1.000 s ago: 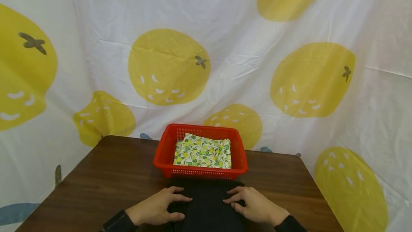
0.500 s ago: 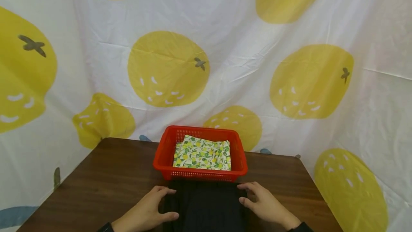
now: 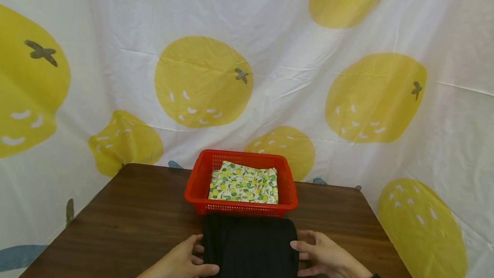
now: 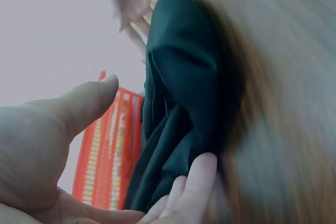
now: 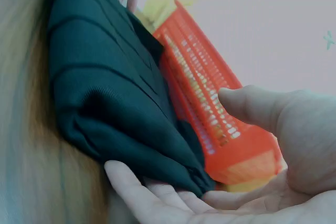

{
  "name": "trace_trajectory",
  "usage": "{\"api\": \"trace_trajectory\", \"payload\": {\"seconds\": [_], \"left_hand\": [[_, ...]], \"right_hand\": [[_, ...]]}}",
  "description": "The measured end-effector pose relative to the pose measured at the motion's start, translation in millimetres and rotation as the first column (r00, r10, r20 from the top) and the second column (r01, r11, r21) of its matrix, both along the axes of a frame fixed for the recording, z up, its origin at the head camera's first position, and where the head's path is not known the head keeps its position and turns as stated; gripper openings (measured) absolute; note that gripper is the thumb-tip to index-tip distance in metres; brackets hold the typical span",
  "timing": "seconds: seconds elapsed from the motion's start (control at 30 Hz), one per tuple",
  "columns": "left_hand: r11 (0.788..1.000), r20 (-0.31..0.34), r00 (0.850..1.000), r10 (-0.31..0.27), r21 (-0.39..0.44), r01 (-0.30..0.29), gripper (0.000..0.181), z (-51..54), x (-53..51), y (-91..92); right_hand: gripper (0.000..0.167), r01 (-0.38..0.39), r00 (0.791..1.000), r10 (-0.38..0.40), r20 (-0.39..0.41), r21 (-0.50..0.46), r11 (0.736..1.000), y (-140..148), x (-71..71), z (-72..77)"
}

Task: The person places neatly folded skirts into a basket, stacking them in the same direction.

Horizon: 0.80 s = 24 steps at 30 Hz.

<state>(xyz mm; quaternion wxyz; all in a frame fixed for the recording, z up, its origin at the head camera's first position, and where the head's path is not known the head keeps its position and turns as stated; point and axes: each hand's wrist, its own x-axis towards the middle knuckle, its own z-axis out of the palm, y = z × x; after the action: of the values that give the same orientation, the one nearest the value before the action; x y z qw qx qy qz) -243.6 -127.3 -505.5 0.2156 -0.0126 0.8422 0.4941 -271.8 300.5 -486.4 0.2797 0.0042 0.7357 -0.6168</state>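
A black folded garment [image 3: 257, 248] lies on the brown table, in front of a red basket [image 3: 247, 208]. My left hand [image 3: 185, 257] is at its left edge. In the left wrist view the fingertips [image 4: 203, 163] touch the underside of the folded edge, and the thumb stands apart from the fabric. My right hand [image 3: 328, 255] is at the opposite edge. The right wrist view has its fingers [image 5: 131, 190] along the garment's bottom edge, with the thumb raised clear. What kind of garment it is cannot be told.
Inside the basket lies a folded cloth [image 3: 244, 183] printed with lemons and green leaves. The wooden table [image 3: 131, 213] extends to both sides. A white curtain [image 3: 278, 93] with large yellow lemons hangs behind it.
Both hands have moved from on top of the garment outward and down to its left and right edges. The garment's outline looks neater and more rectangular. The basket has stayed put.
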Motion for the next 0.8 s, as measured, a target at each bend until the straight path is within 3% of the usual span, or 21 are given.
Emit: {"api": "trace_trajectory", "payload": {"seconds": [0.13, 0.33, 0.53, 0.63, 0.8], "left_hand": [[0.999, 0.011, 0.999, -0.031, 0.028, 0.031, 0.086, -2.4, -4.0, 11.5], [0.998, -0.013, 0.998, -0.061, -0.013, 0.060, 0.080, -4.6, -8.9, 24.0], [1.000, 0.030, 0.999, -0.026, -0.004, 0.026, 0.088, -7.4, -11.1, 29.3], [0.999, 0.024, 0.999, -0.032, -0.009, 0.033, 0.096, -7.0, -10.7, 33.4], [0.990, -0.019, 0.995, -0.101, 0.093, 0.102, 0.088, -9.2, -9.2, 37.7]], "right_hand": [[0.093, -0.004, 0.999, 0.007, 0.048, -0.062, 0.998, -4, -1.5, -4.4], [0.087, -0.034, 0.995, 0.047, 0.091, -0.136, 0.990, -16, 0.2, -10.6], [0.055, -0.133, 0.982, 0.157, 0.101, -0.215, 0.967, -23, 0.8, -17.3], [0.048, -0.161, 0.978, 0.189, 0.093, -0.252, 0.954, -26, -1.5, -21.6], [0.050, -0.207, 0.970, 0.236, 0.058, -0.309, 0.928, -38, -4.5, -29.0]]}}
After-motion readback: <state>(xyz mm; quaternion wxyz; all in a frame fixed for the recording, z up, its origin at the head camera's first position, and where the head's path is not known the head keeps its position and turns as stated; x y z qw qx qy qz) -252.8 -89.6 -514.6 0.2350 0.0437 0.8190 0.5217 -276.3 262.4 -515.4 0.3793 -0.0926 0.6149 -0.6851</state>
